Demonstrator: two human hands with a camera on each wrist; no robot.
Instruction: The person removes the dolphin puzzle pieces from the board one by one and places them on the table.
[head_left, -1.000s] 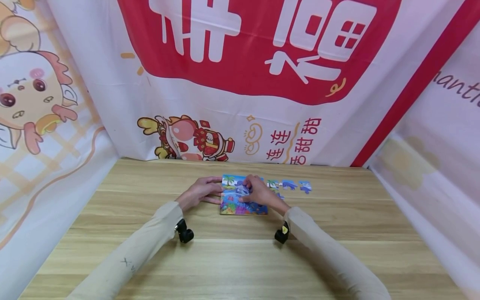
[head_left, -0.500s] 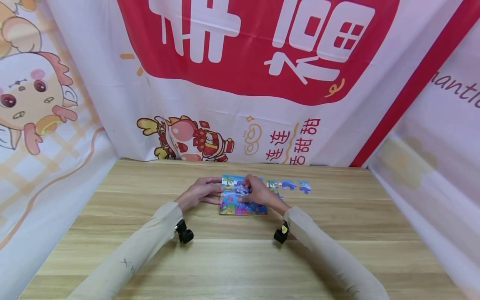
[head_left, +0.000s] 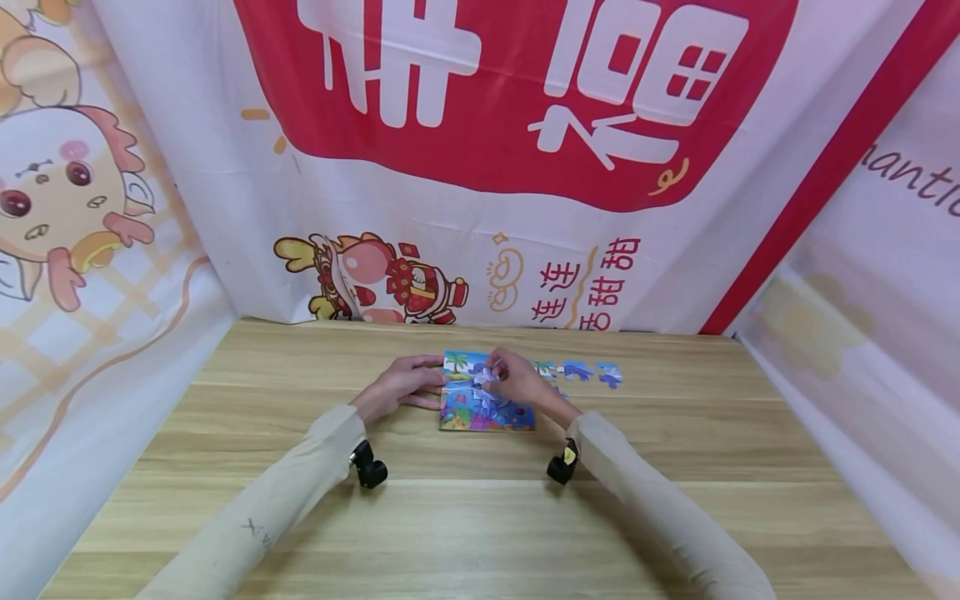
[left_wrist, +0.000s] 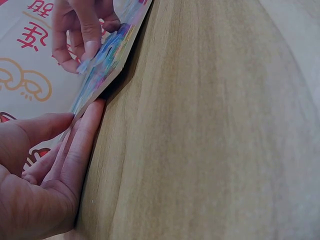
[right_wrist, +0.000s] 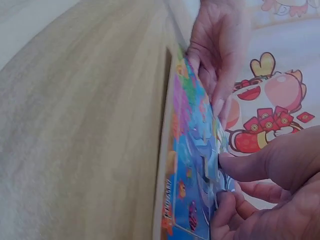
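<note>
A jigsaw puzzle board [head_left: 459, 417] with a bright sea picture lies flat near the back of the table. My left hand [head_left: 401, 385] holds its left edge; in the left wrist view the thumb touches the upper side and the other fingers lie along the rim. Over the board's upper middle, my right hand [head_left: 521, 383] pinches a small blue-and-white puzzle piece [head_left: 483, 375] between thumb and fingers. The right wrist view shows these fingertips close on the picture, partly hiding the piece. A blue dolphin shape [right_wrist: 201, 152] shows on the board beside them.
Several loose puzzle pieces [head_left: 576, 371] lie to the right of the board, partly behind the right hand. The wooden table [head_left: 480, 533] ends at a printed cloth [head_left: 525, 267] at the back, with cloth walls on both sides.
The right thumb has lifted and moved closer to the index finger, and more of the blue picture shows below it. The left hand and the board stay in place.
</note>
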